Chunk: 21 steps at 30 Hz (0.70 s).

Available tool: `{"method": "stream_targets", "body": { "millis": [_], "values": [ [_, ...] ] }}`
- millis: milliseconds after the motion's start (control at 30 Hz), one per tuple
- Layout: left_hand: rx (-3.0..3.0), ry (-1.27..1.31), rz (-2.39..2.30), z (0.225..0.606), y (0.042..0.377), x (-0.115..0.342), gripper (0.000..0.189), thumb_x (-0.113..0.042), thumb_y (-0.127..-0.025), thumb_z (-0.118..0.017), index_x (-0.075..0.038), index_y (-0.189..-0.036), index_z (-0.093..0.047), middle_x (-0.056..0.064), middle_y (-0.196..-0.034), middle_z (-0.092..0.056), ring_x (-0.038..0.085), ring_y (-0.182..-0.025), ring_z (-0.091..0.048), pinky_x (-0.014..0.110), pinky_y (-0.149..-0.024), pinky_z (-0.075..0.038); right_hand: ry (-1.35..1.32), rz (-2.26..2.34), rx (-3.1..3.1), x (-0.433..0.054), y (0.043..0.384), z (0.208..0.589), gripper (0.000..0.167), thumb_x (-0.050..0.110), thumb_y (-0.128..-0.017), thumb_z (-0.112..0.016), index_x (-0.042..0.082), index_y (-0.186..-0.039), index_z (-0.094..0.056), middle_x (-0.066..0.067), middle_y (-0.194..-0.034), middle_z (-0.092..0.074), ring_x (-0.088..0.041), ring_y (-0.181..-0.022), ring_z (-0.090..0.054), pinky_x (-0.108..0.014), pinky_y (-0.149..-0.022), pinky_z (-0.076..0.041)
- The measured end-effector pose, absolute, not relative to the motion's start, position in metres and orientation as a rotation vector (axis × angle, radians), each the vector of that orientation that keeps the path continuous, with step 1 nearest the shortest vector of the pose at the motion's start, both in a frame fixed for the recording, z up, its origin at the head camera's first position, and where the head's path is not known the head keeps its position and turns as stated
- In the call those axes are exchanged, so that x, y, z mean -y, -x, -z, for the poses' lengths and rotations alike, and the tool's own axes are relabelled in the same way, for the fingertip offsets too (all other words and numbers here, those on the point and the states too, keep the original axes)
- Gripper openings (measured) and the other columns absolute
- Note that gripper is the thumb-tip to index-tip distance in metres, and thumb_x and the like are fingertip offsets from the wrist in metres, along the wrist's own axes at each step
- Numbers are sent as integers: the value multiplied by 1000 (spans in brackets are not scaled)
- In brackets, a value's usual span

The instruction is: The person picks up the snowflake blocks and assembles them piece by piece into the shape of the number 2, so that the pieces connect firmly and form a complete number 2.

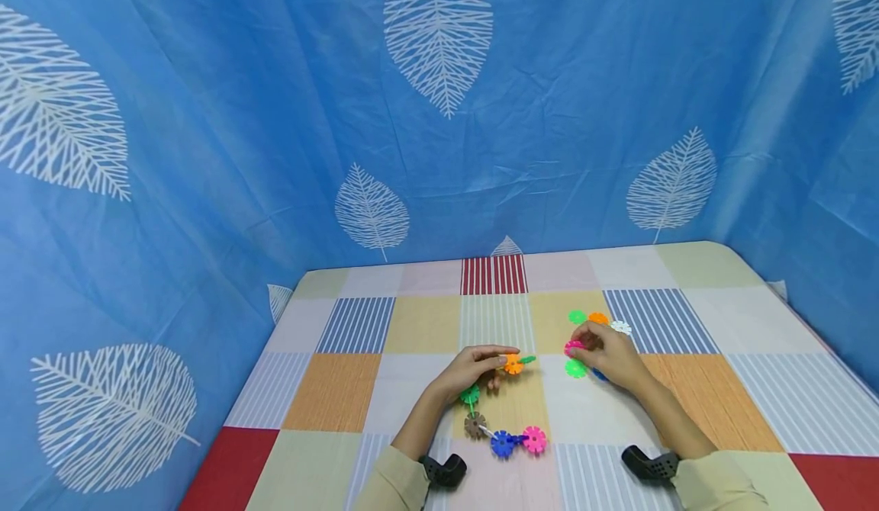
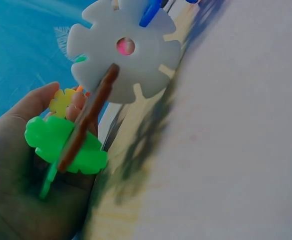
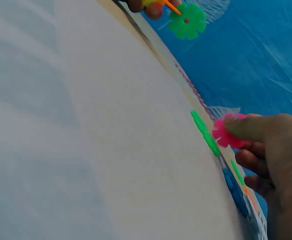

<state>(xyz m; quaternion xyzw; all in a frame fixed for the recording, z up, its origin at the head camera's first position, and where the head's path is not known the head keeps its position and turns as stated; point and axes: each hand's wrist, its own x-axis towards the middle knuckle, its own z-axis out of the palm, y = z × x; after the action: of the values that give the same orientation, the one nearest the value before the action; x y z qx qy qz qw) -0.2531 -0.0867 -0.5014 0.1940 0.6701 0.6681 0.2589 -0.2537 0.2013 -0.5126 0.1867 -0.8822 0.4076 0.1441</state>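
Note:
My left hand (image 1: 465, 371) holds a chain of notched plastic discs by its upper end, near an orange disc (image 1: 513, 364). A green disc (image 1: 527, 359) juts from that end. Below the hand the chain curves through a green disc (image 1: 470, 395), a brown disc (image 1: 474, 425), a white disc (image 2: 125, 50), a blue disc (image 1: 503, 444) and a pink end disc (image 1: 534, 440). Between thumb and fingers my right hand (image 1: 611, 352) pinches a separate pink disc (image 3: 227, 131), raised off the cloth. The two hands are apart; some chain joints are hidden by the left hand.
Around the right hand lie loose discs: a green one (image 1: 575, 368), another green one (image 1: 577, 316), an orange one (image 1: 599, 318), a white one (image 1: 621, 327) and a partly hidden blue one (image 1: 600, 374). A patchwork cloth (image 1: 412, 465) covers the table; blue curtains (image 1: 549, 114) surround it.

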Motion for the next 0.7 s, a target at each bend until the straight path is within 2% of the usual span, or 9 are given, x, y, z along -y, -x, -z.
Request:
{"method": "stream_targets", "body": {
  "millis": [67,167,267,567,700],
  "values": [
    [-1820,-534,-1818,502,253,87,32,-18,-94,-54,-4,-123,-59,7,-73,-57,11,-56,-47,21,-51,-42,-540,-1308,2497,-196,253,511,19,12,-77,-75,10,-90,-62,5,-74,-60,-8,-64,-54,-23,-55,-47],
    [-1823,-540,-1826,503,254,86,33,-18,-94,-54,-4,-124,-58,7,-75,-57,11,-56,-47,21,-51,-42,-587,-1511,2419,-187,252,510,18,5,-79,-71,4,-96,-64,-2,-77,-61,-8,-66,-56,-20,-56,-49],
    [-1828,-537,-1832,503,253,86,33,-19,-94,-54,-5,-124,-58,7,-76,-57,11,-57,-47,21,-52,-42,-610,-1668,2390,-178,251,508,19,6,-83,-68,1,-101,-65,-8,-81,-63,-11,-68,-58,-22,-57,-50],
    [-1847,-535,-1834,502,252,85,33,-19,-94,-53,-5,-124,-58,7,-77,-57,12,-57,-48,22,-52,-42,-562,-2054,2307,-163,246,507,23,8,-86,-64,-8,-102,-60,-19,-86,-66,-23,-62,-64,-34,-57,-55],
    [-1837,-523,-1838,502,252,85,32,-19,-94,-53,-5,-123,-59,7,-75,-57,12,-57,-47,22,-52,-42,-558,-2092,2291,-159,245,510,24,9,-86,-65,-9,-102,-59,-18,-84,-66,-22,-61,-64,-36,-56,-55]
  ]
}}
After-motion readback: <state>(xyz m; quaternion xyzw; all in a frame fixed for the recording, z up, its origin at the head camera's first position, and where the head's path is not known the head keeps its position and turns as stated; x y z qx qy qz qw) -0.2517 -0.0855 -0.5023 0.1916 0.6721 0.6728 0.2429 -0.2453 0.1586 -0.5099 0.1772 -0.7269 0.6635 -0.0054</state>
